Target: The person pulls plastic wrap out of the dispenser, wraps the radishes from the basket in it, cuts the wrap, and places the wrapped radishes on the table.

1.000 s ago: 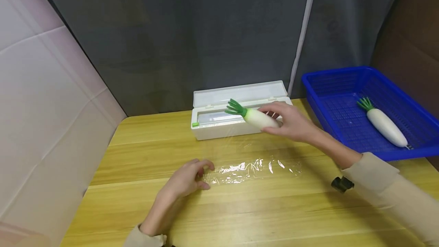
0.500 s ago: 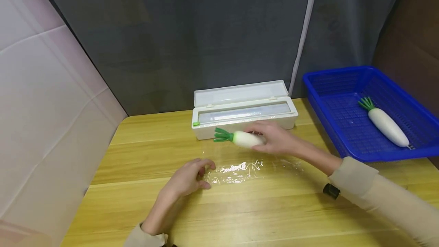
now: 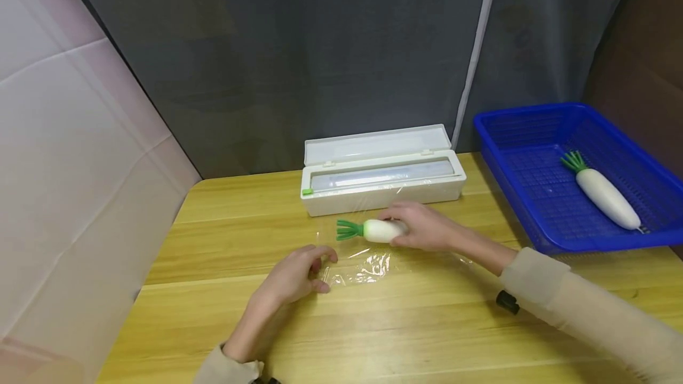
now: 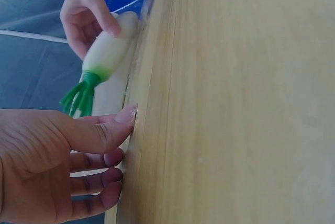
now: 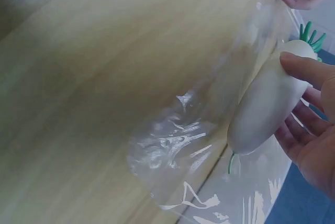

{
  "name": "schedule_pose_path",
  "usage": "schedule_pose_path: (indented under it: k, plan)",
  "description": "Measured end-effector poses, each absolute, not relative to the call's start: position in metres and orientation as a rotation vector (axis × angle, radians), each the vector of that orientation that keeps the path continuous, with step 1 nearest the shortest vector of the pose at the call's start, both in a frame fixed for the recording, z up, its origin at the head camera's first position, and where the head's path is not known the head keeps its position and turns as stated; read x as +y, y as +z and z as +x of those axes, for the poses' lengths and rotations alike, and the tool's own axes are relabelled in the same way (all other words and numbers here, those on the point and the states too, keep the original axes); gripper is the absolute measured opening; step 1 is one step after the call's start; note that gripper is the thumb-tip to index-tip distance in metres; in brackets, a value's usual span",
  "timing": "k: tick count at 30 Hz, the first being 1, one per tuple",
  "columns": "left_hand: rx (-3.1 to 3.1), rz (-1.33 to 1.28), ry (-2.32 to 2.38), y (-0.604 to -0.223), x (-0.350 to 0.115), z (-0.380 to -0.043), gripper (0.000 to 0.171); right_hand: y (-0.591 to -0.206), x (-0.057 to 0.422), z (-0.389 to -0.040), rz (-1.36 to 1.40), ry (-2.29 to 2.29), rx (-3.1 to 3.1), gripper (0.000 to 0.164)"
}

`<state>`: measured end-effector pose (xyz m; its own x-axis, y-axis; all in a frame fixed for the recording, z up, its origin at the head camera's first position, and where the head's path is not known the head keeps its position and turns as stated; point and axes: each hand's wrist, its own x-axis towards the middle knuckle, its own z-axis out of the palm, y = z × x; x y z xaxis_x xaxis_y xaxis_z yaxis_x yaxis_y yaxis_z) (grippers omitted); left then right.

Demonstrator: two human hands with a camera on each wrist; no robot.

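Note:
My right hand [image 3: 427, 228] grips a white radish [image 3: 380, 231] with green leaves, low over a sheet of clear plastic wrap [image 3: 368, 268]. Its leaves point left in the head view, and the hand covers its tail end; the right wrist view shows the thin tail above the crinkled film. At the sheet's near left corner, my left hand [image 3: 292, 277] pinches the film between thumb and forefinger [image 4: 123, 116]. The wrap stretches from an opened white wrap dispenser [image 3: 381, 196] behind, where a roll lies inside.
A blue plastic basket [image 3: 507, 179] stands to the right with a second white radish [image 3: 608, 199] in it. The dispenser has a raised lid [image 3: 376, 144] and a green slider [image 3: 307, 192]. A grey curtain [image 3: 320, 64] backs the wooden table [image 3: 373, 336].
The right hand has lowered the radish and brought it left and nearer, from in front of the dispenser to over the wrap. The left hand keeps its place at the film's corner.

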<state>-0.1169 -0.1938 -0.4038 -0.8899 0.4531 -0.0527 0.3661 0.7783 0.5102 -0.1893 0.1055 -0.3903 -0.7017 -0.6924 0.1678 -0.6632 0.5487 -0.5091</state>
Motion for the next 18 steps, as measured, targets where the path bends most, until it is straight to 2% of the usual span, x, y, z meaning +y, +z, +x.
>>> schedule_pose_path:
  k: [18]
  plan:
    - [2.812,0.653,0.727,-0.4047,-0.1924,-0.1175,0.049,-0.4020,0.1015,-0.1904,-1.189,-0.792,2.735,0.048]
